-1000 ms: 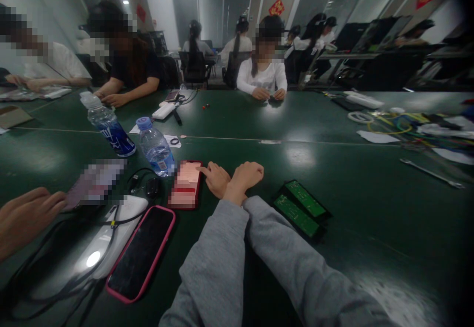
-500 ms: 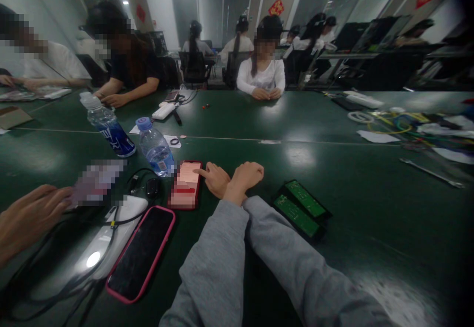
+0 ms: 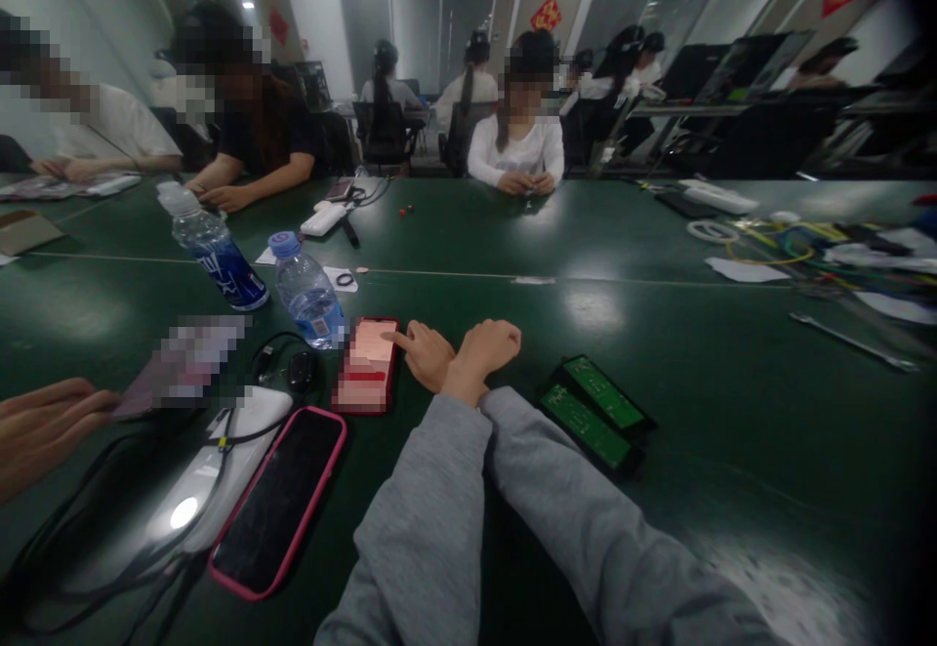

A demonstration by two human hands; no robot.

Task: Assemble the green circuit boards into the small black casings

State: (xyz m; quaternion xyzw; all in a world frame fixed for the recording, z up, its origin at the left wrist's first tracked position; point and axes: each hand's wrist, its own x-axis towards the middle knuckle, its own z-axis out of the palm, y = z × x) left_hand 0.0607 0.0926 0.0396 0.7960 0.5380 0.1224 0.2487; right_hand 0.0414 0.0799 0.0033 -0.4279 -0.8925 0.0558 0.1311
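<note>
My forearms in grey sleeves cross at the wrists, the left one on top. My right hand reaches leftward from under it, its index finger stretched onto the lit screen of a red-cased phone; the hand holds nothing. My left hand rests over the right wrist, fingers curled in a loose fist, with nothing visible in it. To the right lie two green circuit boards in black frames, untouched. A dark-screened phone in a pink case lies at the lower left.
Behind the lit phone stand a small water bottle and a blue-labelled bottle. A white power bank with black cables lies at left. Another person's hand is at the left edge by a blurred phone. Tangled cables lie far right.
Both my hands stay in place, the right finger still on the phone. The other person's hand at the left has drawn back a little to the left from its phone.
</note>
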